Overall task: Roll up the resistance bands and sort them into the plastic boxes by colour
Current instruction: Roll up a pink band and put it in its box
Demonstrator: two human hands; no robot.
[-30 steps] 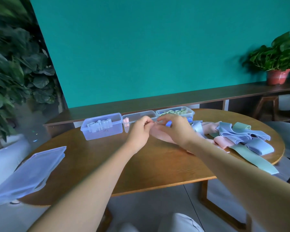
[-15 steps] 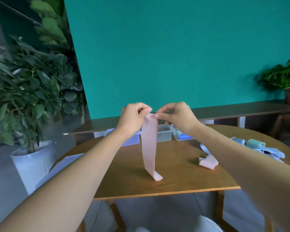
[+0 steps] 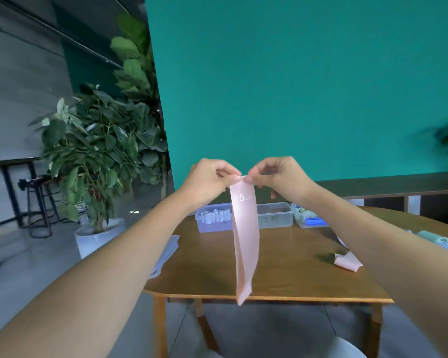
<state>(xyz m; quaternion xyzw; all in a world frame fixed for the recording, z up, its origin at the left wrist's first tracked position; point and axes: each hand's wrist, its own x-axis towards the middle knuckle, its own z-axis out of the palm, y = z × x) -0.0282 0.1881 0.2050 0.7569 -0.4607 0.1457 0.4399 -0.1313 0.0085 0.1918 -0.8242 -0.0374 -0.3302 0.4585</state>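
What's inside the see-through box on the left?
The left box holds pale rolled-up bands standing in a row. The hanging pink band, pinched by the left hand and right hand, covers its right end.

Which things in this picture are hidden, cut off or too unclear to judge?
- Middle box, head view: the hanging pink band covers its left part.
- Right box: right arm hides most of it.
- Loose bands: cut off by arm and right edge.
- Print on the pink band: partly blurred.
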